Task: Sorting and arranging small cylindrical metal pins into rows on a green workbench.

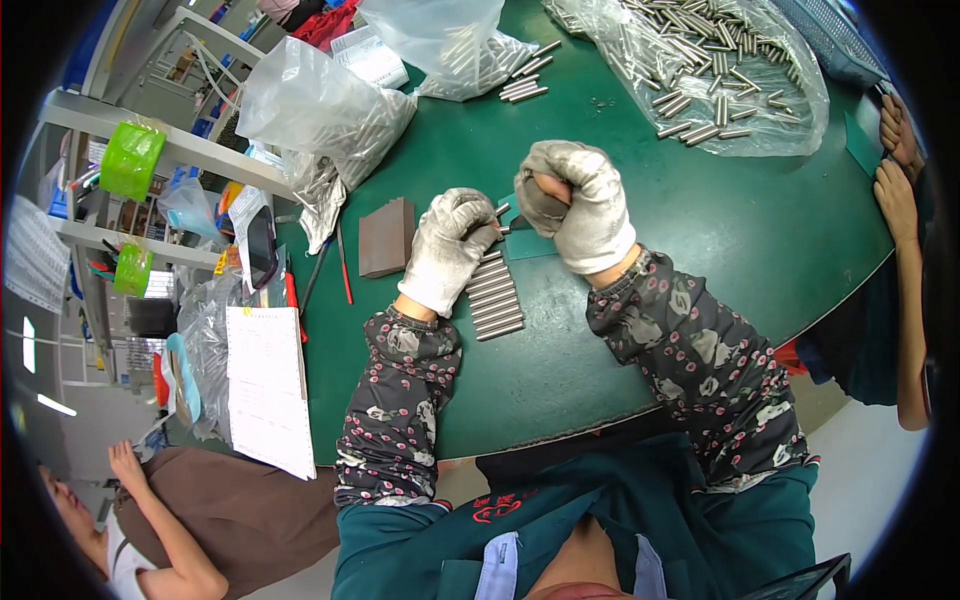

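My left hand (450, 245), in a whitish work glove, is closed around a short metal pin (503, 210) whose end sticks out past the fingertips. Just below it on the green table, a neat row of metal pins (494, 300) lies side by side. My right hand (580, 205), gloved too with a bare thumb showing, is curled into a fist close to the left one; what it holds, if anything, is hidden. Beneath the hands lies a small green sheet (533, 243). A stack of brown sheets (386, 238) rests left of my left hand.
Clear bags of pins (325, 105) (450, 50) stand at the far left. An opened bag (720, 80) spreads loose pins at the far right, beside a blue-grey basket (830, 40). Papers (268, 385) and a phone (262, 245) lie left. Another person's hands (895, 185) rest at the right edge.
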### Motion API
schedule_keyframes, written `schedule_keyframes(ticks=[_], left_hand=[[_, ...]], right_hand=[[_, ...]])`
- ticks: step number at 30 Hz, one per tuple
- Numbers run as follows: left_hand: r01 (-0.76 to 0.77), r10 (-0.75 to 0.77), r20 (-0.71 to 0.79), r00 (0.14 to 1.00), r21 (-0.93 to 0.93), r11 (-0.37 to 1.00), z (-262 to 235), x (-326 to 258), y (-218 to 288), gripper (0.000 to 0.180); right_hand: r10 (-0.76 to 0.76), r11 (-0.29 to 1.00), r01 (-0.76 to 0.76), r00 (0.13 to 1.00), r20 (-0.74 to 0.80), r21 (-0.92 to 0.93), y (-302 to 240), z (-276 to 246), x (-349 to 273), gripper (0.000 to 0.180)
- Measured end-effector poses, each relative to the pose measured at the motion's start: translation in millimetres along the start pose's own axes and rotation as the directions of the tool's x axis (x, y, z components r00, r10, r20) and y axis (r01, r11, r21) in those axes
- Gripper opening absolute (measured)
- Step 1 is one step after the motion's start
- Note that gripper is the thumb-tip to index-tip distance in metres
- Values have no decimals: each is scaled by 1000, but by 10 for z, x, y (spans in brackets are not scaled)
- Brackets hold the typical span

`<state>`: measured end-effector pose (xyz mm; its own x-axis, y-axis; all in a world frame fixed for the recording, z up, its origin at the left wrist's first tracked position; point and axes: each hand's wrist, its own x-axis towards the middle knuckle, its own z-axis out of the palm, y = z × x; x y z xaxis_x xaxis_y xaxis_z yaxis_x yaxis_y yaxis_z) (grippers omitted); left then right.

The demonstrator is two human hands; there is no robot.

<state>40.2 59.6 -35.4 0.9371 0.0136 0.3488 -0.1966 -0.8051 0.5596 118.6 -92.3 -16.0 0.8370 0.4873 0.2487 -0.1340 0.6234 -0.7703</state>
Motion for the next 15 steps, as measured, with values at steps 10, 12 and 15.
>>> schedule_keyframes(ticks=[10,12,15], left_hand=[[1,-1,-9,1000,32,999,3,13,39,18],[8,-8,-8,1000,18,1000,17,18,26,17],[8,-8,-7,1000,22,1000,9,19,32,17]], right_hand=[[-55,998,55,998,-1,-30,36,13,-14,33],[-5,1000,5,1000,-18,-6,0,10,-31,33],[7,1000,-7,999,-51,8,18,11,-24,34]])
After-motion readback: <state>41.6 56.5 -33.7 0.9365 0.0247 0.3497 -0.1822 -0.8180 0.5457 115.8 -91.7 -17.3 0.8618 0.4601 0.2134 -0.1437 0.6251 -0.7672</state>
